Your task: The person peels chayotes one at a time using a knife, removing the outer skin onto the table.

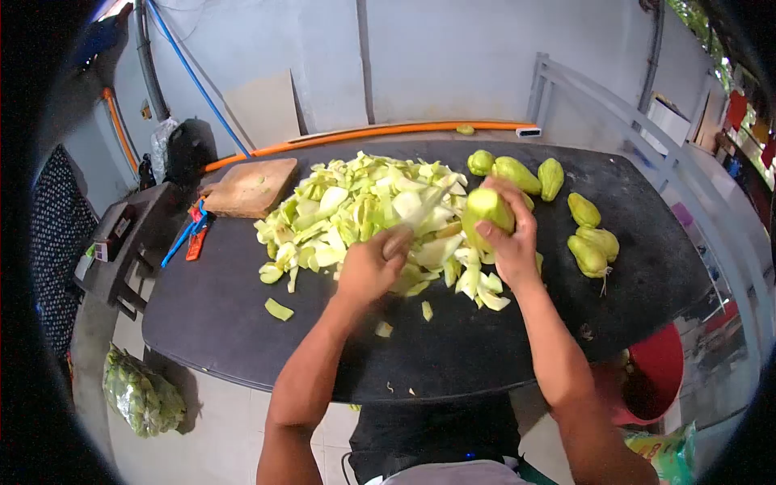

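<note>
My left hand (pixel 373 265) is closed round the handle of a knife (pixel 427 208); its blade is blurred and points up and to the right. In my right hand (pixel 511 234) sits a green chayote (pixel 487 212), its cut pale face towards the blade. The knife and the chayote are close, but I cannot tell whether they touch. Behind and below both hands spreads a large heap of chayote slices (pixel 347 198) on the dark table (pixel 242 331). A few loose pieces, one a green slice (pixel 279 309), lie nearer the front edge.
Whole chayotes (pixel 551 179) lie at the back right, with several more (pixel 588 250) farther right. A wooden chopping board (pixel 252 187) rests at the back left beside a red and blue tool (pixel 196 233). A red bucket (pixel 656 372) and a plastic bag of greens (pixel 144 392) stand on the floor.
</note>
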Demonstrator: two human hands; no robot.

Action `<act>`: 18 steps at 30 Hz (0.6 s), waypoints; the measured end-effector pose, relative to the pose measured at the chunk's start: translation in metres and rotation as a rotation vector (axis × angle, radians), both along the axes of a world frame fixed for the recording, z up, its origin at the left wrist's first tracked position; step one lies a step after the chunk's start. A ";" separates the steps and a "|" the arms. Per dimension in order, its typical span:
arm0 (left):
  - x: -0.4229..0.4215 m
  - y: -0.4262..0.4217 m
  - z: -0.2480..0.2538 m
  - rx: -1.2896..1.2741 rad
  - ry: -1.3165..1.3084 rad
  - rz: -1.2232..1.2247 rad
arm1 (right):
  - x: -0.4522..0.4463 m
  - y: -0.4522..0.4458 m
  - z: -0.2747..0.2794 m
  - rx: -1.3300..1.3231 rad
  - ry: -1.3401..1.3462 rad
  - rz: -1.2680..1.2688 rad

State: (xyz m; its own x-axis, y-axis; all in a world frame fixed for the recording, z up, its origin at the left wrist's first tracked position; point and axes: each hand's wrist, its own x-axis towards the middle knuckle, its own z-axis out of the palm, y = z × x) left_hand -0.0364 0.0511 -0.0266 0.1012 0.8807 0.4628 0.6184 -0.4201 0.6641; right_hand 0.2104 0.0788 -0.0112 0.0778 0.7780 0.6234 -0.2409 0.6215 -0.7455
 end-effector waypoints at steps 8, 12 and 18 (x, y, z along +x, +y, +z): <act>-0.012 0.001 -0.002 -0.052 -0.133 0.139 | 0.002 -0.019 0.010 -0.444 0.287 0.830; -0.008 -0.003 0.010 -0.116 -0.204 0.132 | 0.004 -0.016 -0.005 -0.520 0.347 0.886; -0.004 0.000 -0.010 -0.091 -0.148 0.081 | 0.000 -0.012 -0.027 -0.768 0.239 0.559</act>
State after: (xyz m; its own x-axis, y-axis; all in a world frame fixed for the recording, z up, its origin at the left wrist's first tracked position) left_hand -0.0408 0.0509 -0.0367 -0.0352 0.9219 0.3858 0.5406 -0.3071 0.7832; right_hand 0.2100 0.0673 -0.0386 -0.3674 0.9286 -0.0521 -0.5504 -0.2622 -0.7927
